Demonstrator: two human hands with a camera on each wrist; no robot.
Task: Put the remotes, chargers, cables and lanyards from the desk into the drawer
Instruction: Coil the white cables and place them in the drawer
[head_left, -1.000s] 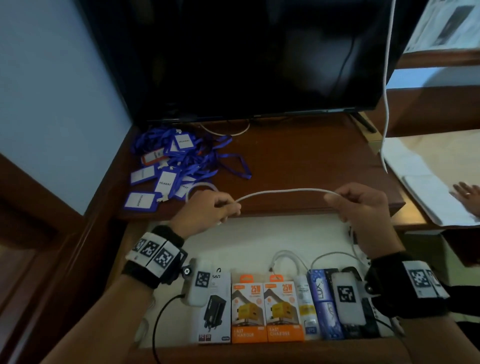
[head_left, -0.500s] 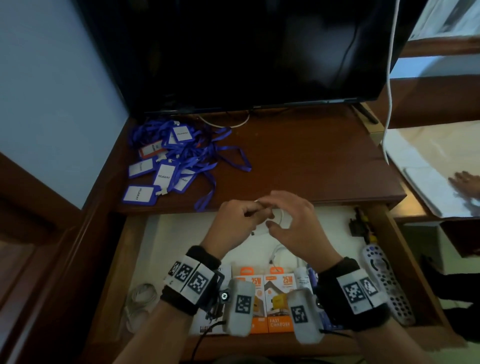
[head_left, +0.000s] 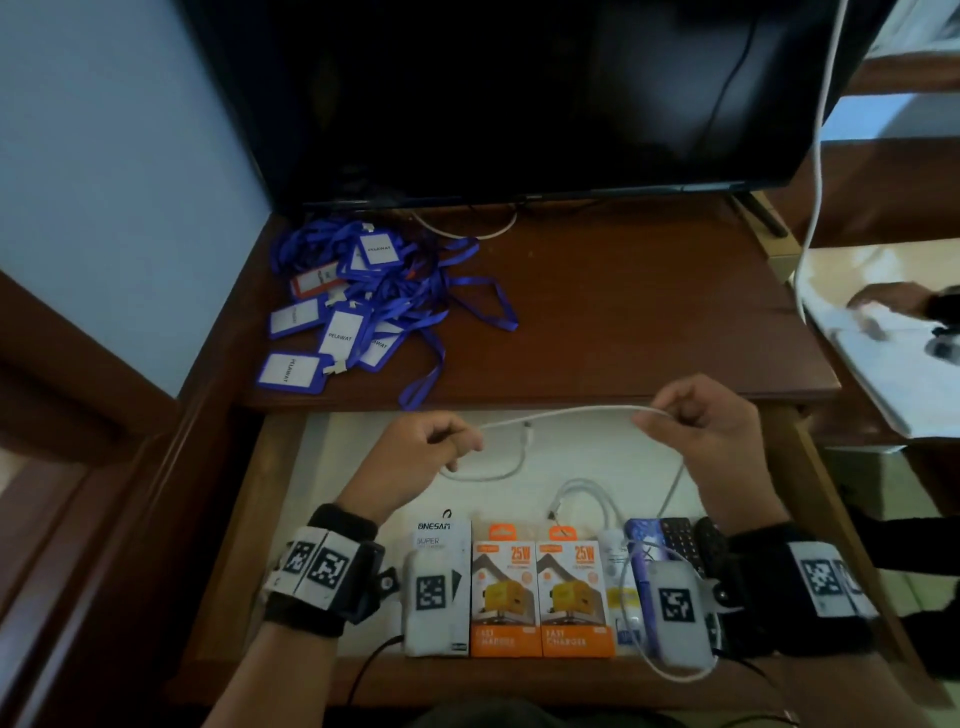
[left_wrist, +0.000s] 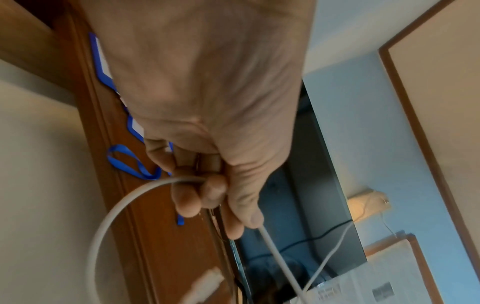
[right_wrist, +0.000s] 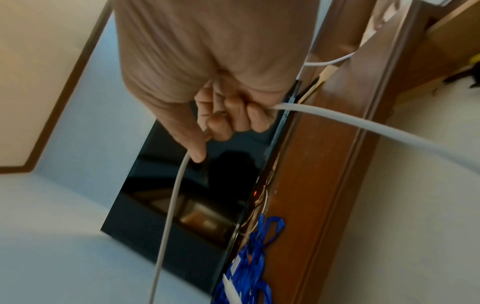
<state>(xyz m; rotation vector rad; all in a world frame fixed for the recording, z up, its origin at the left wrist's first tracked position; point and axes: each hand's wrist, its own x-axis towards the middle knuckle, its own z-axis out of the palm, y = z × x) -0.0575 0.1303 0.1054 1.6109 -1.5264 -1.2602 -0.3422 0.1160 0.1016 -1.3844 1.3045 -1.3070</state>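
You've got the white cable (head_left: 566, 413) stretched left-right betw. both hands, over the open drawer (head_left: 332, 467) just in front of the bench (head_left: 623, 312) edge. Left hand (head_left: 415, 452) and right hand (head_left: 711, 431) each pinch it, about equally near. Plug ends blurred; lanyards (head_left: 363, 306) left on bench, back-left.

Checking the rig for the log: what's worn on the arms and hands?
Both hands bare, no gloves or sleeves. The left hand and right hand each have a black wristband carrying white panels with black square-code markers. A white camera block with a marker sits at each wrist; a thin black cable trails from the left one.
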